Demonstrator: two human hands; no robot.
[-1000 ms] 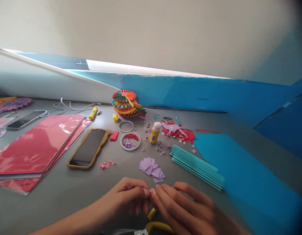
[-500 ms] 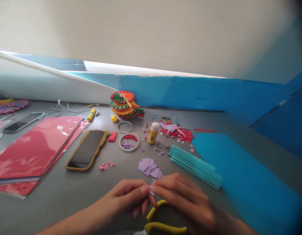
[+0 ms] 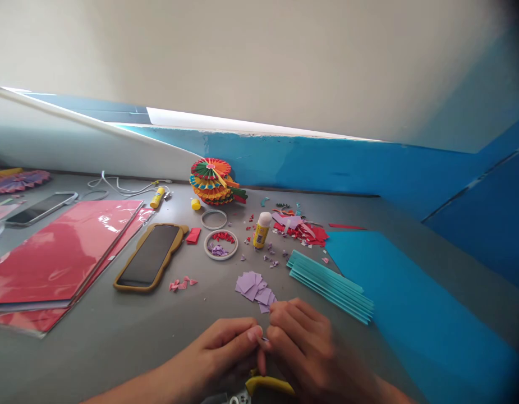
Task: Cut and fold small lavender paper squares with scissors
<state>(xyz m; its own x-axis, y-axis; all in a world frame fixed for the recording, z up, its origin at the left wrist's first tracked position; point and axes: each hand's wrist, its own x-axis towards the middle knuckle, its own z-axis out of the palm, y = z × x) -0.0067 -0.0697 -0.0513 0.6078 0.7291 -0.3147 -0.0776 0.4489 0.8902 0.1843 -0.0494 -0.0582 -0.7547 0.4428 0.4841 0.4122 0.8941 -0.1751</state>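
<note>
the left hand and right hand pinch a tiny lilac paper piece between their fingertips; loose lilac paper squares lie at twelve o'clock, yellow-handled scissors at six.

held paper: hidden by fingers | yellow-handled tool: cut off below

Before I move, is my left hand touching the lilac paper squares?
Apart: the head view shows a strip of grey tabletop between the left hand and the lilac paper squares.
</note>
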